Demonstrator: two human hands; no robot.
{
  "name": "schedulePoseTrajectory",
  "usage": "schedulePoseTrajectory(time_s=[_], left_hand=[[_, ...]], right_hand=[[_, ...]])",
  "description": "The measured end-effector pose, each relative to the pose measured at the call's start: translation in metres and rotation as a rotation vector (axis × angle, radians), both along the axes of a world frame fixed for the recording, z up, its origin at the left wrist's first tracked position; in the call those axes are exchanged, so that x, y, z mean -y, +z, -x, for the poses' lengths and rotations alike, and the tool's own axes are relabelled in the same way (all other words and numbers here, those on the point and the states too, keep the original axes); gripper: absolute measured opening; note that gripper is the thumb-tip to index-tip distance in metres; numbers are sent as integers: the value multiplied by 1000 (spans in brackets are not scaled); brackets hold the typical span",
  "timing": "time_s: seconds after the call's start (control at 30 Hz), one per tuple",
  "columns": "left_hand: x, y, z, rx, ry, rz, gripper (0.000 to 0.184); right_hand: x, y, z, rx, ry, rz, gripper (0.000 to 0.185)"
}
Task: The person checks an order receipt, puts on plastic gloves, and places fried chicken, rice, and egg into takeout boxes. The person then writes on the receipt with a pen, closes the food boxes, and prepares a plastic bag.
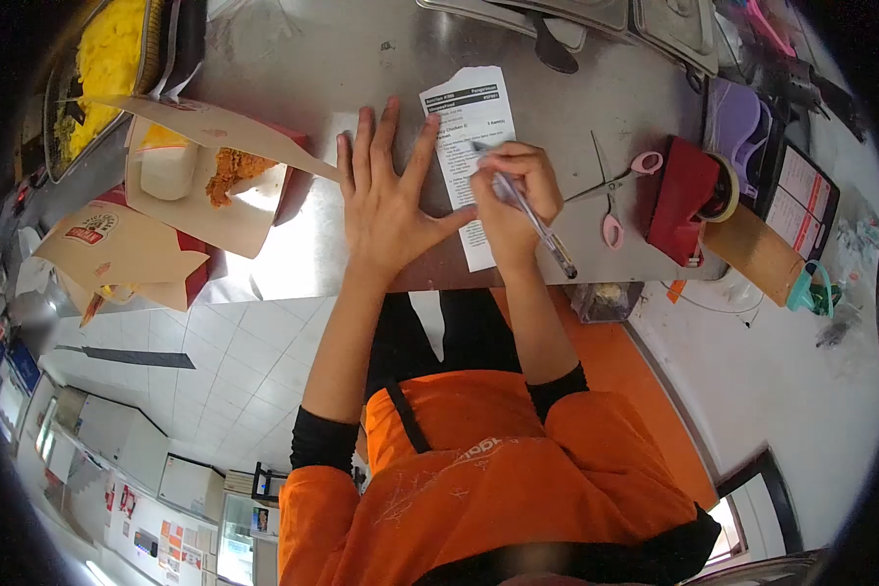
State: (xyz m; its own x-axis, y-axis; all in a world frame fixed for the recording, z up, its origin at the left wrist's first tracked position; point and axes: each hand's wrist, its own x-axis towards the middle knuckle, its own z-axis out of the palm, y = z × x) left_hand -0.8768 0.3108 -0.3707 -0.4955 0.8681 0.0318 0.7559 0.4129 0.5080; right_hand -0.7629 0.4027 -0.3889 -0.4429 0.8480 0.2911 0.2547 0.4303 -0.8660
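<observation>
A printed paper receipt (481, 239) lies on the steel counter (361, 59) in front of me. My right hand (518, 200) grips a clear pen (547, 237), its tip over the printed lines. Fingers spread, my left hand (386, 200) rests flat on the counter, its thumb and index finger reaching the receipt's left edge. Just left of that hand stands an open cardboard food box (230, 230) holding a piece of fried chicken (236, 174) and a white wrapped portion (169, 174). Another cardboard box (117, 239) with a printed logo sits partly below it.
Pink-handled scissors (610, 186) lie right of the receipt, beside a red tape dispenser (689, 190). Further right is a purple object (737, 122). A tray of yellow food (112, 59) stands at far left; steel lids (596, 12) and a black spoon (554, 49) are at the back.
</observation>
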Motion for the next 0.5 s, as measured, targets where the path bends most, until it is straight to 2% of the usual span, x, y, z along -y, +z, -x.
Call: schedulePoseTrajectory(time_s=[0.07,0.17,0.27,0.5], left_hand=[[0,1,0,3,-1,-2,103],[1,-2,-1,-26,-7,16,105],[0,1,0,-16,-12,29,107],[1,-1,0,-29,-14,12,107]], right_hand=[[0,1,-3,12,-96,32,24],[-2,9,-6,82,46,-38,24],[-2,-1,-7,-141,-201,122,22],[-1,-1,-4,13,-208,3,21]])
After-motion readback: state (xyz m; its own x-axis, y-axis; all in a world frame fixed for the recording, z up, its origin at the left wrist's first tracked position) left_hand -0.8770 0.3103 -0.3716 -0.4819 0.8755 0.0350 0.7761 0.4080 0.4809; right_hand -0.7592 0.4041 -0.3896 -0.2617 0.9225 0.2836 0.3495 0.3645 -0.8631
